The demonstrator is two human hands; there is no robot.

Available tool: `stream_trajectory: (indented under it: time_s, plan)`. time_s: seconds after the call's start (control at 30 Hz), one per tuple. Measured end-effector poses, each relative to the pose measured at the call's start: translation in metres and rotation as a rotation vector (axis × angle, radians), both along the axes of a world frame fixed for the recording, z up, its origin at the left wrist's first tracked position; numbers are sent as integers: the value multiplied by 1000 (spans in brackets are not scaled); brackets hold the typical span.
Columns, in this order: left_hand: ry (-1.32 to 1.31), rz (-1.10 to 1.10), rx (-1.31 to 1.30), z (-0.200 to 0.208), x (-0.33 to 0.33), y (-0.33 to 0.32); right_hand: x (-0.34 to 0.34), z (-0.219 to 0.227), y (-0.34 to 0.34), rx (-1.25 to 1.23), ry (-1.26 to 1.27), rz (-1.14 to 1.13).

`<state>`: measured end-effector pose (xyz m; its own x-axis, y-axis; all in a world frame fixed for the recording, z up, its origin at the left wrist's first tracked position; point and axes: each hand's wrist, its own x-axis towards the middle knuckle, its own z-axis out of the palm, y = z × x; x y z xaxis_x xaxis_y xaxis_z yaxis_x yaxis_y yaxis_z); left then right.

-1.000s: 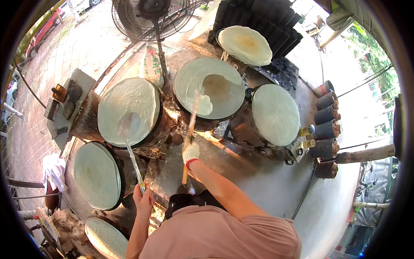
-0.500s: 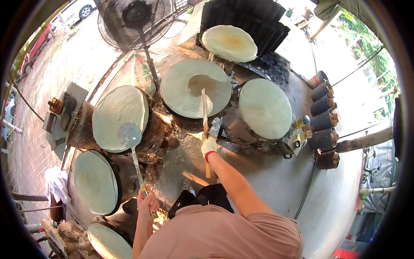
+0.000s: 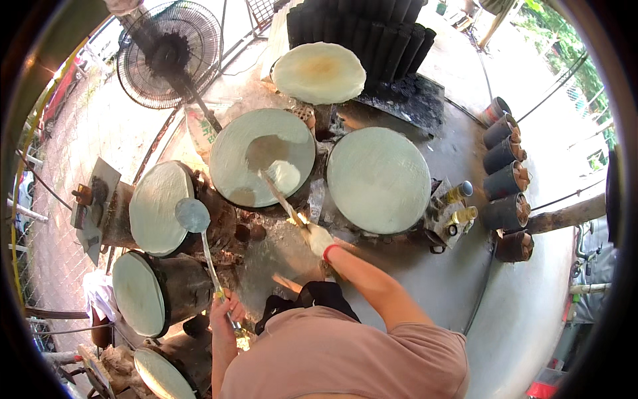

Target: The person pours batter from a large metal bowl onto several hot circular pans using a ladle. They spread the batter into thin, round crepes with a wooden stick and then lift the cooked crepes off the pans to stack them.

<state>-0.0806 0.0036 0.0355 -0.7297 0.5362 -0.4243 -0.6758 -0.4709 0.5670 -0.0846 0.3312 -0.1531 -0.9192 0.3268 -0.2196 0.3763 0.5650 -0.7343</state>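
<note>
My left hand (image 3: 226,311) grips the handle of a long ladle (image 3: 193,215); its round metal head hangs over the right edge of the left griddle sheet (image 3: 157,209). A pale glove covers my right hand (image 3: 318,241), closed round a flat wooden stick (image 3: 282,201). The stick reaches over the middle griddle, which carries a thin pale batter sheet (image 3: 229,156). A brownish patch (image 3: 262,151) shows inside that sheet. Beside the stick's tip is a smooth whitish lump of batter (image 3: 286,177). A full pale sheet covers the right griddle (image 3: 379,179).
More batter-covered griddles stand at the lower left (image 3: 137,296) and far centre (image 3: 319,72). A fan (image 3: 169,56) rises at the far left, beside stacked black cylinders (image 3: 359,33). Dark pots (image 3: 503,211) line the right; cans (image 3: 458,193) stand on a small stand.
The view has shifted, and the griddles sit differently in it. The stick now slants to the left, with the whitish lump more exposed. The ladle's head has moved to the left sheet's edge.
</note>
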Motion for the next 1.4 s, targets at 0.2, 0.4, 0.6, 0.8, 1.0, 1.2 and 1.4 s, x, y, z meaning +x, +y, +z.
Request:
stream_trajectory:
  time_s: [0.2, 0.4, 0.6, 0.8, 1.0, 1.2, 1.4]
  plan:
    - [-13, -19, 41, 8, 4, 58, -34, 3, 63, -4, 5, -81]
    - [14, 12, 64, 13, 0, 70, 31, -14, 42, -173, -115, 51]
    - [-16, 46, 0, 15, -15, 59, -115, 21, 88, 32, -235, -347]
    - [-29, 40, -18, 10, -31, 37, -152, 45, 80, -4, 88, -285]
    - [-61, 14, -9, 3, -50, 10, -107, -49, 26, -412, 336, -689]
    - [-70, -24, -33, 0, -70, -8, -129, 18, 42, -275, 171, -525]
    - [-79, -97, -6, 1, -87, -14, -17, -20, -23, -689, 89, -613]
